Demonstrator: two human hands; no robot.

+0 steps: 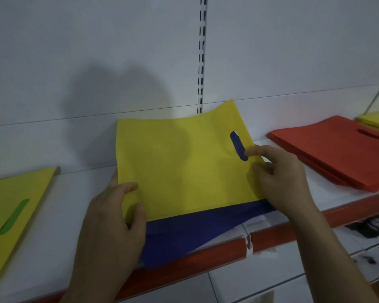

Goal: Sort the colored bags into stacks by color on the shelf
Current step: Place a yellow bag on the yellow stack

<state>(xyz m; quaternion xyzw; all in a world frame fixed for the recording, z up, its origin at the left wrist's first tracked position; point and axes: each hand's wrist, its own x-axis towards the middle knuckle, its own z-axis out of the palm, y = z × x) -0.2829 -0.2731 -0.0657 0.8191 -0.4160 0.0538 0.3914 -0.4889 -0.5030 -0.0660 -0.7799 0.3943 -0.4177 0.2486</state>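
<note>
A yellow bag (179,162) lies over a dark blue bag (195,230) in the middle of the white shelf (74,204). Blue shows through the yellow bag's handle slot. My left hand (114,221) pinches the yellow bag's near left corner, thumb on top. My right hand (278,178) pinches its right edge beside the handle slot. The far edge of the yellow bag curls up against the back wall. At the left, another yellow bag (15,206) lies flat, with green showing through its slot. A stack of red bags (337,149) sits at the right.
The shelf has a red front lip (206,259) with a break near the middle. A slotted upright (201,62) runs down the white back wall. More yellow bags (376,120) lie at the far right, by a mirrored panel. Lower shelves with dark items show at bottom right.
</note>
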